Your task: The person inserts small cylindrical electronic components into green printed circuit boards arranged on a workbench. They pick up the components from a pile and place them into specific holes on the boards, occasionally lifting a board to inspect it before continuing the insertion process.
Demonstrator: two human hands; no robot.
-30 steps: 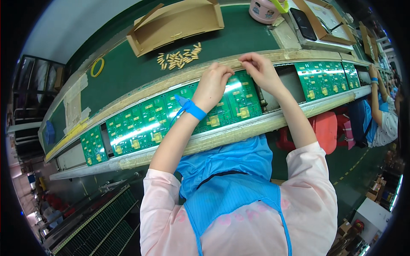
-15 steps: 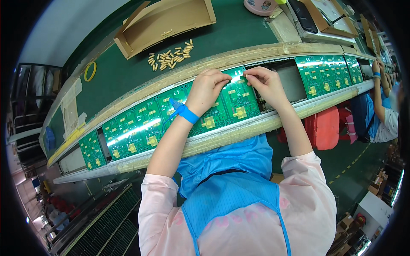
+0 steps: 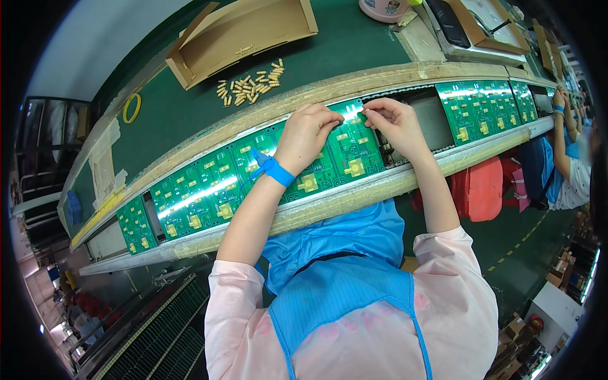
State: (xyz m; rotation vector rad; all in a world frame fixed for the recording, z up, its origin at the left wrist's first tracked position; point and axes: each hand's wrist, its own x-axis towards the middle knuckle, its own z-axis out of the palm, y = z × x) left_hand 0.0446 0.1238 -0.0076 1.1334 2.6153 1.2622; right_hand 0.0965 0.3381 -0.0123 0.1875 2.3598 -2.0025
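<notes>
Both hands work at the far edge of a green circuit board (image 3: 352,142) lying in the conveyor track. My left hand (image 3: 305,134), with a blue wrist strap (image 3: 277,172), is closed in a pinch over the board; whatever its fingertips hold is hidden. At the board's far right corner, my right hand (image 3: 398,125) pinches a small brownish part (image 3: 365,113), too small to name more exactly. Yellow square parts and smaller pale ones dot the boards. Beyond the track lies a pile of small tan cylindrical components (image 3: 252,86).
An open cardboard box (image 3: 247,31) stands behind the pile. A yellow tape ring (image 3: 132,108) lies at left. More populated boards (image 3: 482,107) sit along the track (image 3: 354,190). A red chair (image 3: 484,190) and another person's arm (image 3: 560,136) are at right.
Hardly anything differs. Both hands keep their pinches at the same board edge, with only tiny shifts of the right fingers.
</notes>
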